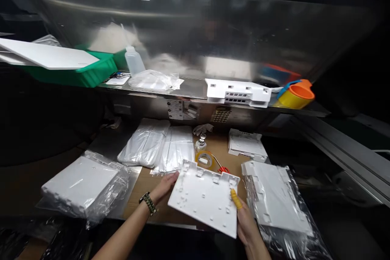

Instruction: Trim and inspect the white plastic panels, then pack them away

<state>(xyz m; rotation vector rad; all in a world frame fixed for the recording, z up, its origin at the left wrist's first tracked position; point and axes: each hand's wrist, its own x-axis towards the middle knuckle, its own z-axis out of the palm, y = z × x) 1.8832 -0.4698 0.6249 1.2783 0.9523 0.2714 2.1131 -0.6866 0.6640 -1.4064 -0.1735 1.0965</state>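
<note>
Panel (207,201), white and bare of plastic, is held tilted at the table's near edge; it is pinched at ten o'clock by the left hand (166,185) and gripped at three by the right hand (245,221), whose thumb is wrapped in yellow. Lifting can be judged done, while setting down is left; nothing further can be told. From the panel, plastic is seen around a left stack (81,183) at nine o'clock and a right stack (277,199) at three. Open room is offered by the table (219,144) toward nine, but little toward three, where the right hand is hemmed in by the right stack. Toward twelve, scissors (224,169), tape (198,157) and a bottle (201,145) are left untouched; bags (144,142) are piled at ten. Higher lifting toward twelve would be limited by the shelf (189,92).
</note>
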